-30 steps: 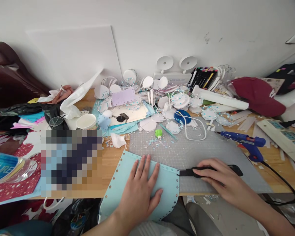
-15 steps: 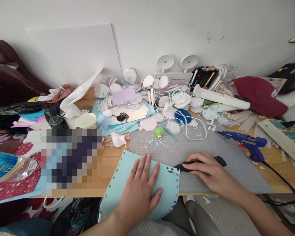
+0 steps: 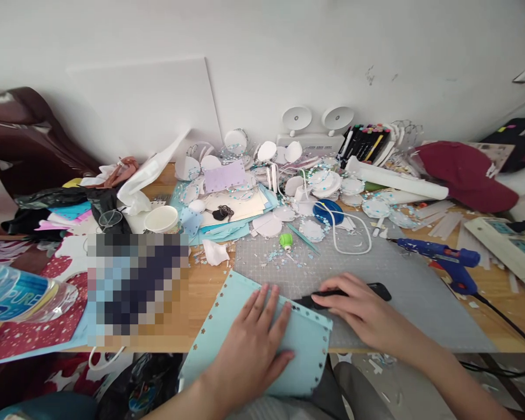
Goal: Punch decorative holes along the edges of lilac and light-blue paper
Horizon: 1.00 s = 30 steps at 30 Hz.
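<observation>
My left hand (image 3: 251, 344) lies flat with fingers spread on a light blue paper sheet (image 3: 308, 341) whose edges are punched with small flower holes. The sheet hangs over the table's near edge. My right hand (image 3: 363, 309) is closed over a long black punch tool (image 3: 378, 288) lying on the grey cutting mat (image 3: 402, 291). The tool's tip sits at the sheet's upper right edge, just beyond my left fingertips.
A blue glue gun (image 3: 441, 256) with its black cord lies right of the mat. Paper scraps, white discs, a blue tape roll (image 3: 328, 211) and a white cup (image 3: 161, 219) crowd the back. A plastic bottle (image 3: 21, 289) lies at left, a maroon cap (image 3: 464, 175) at back right.
My right hand has slid the black tool leftward along the mat from the sheet's right corner to its upper edge. The left hand stays pressed on the sheet.
</observation>
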Motion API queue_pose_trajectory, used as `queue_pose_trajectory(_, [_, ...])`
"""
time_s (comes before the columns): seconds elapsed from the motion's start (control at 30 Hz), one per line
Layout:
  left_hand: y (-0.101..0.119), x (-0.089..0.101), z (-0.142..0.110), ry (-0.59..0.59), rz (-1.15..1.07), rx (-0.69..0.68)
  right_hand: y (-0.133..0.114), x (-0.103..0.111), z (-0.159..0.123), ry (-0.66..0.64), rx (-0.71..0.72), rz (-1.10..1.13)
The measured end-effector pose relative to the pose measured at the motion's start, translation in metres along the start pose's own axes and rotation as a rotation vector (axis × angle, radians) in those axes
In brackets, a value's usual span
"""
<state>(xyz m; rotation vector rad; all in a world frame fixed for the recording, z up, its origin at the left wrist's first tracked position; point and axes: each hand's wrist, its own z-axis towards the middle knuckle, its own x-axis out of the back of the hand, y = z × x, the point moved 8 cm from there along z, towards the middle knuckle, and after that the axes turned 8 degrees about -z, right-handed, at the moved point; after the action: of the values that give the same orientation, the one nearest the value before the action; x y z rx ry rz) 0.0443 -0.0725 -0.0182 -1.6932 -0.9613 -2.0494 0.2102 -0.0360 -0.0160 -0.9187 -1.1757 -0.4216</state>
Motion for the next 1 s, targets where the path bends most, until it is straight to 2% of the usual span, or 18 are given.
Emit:
queue_pose_trajectory(0.07, [0.007, 0.001, -0.001, -0.05, -0.026, -0.091, -0.003, -0.001, -0.012, -0.08, 0.0, 0.015])
queue_pose_trajectory(0.13, [0.007, 0.002, -0.001, -0.049, -0.02, -0.117, -0.003, 0.0, -0.022, -0.098, -0.015, 0.022])
queue_pose_trajectory(0.3, [-0.018, 0.008, -0.002, 0.098, 0.129, 0.107, -0.003, 0.001, -0.026, -0.04, -0.055, 0.022])
queue_pose_trajectory(0.53, [-0.019, 0.005, -0.005, 0.093, 0.216, 0.088, -0.014, -0.002, 0.015, 0.058, -0.018, -0.003])
queue_pose_trajectory(0.83, [-0.019, -0.002, -0.009, 0.089, 0.185, 0.055, -0.033, -0.011, 0.077, 0.205, 0.052, -0.066])
queue_pose_trajectory(1.0, [-0.02, -0.004, -0.012, 0.086, 0.127, 0.007, -0.045, -0.009, 0.093, 0.283, 0.034, -0.099])
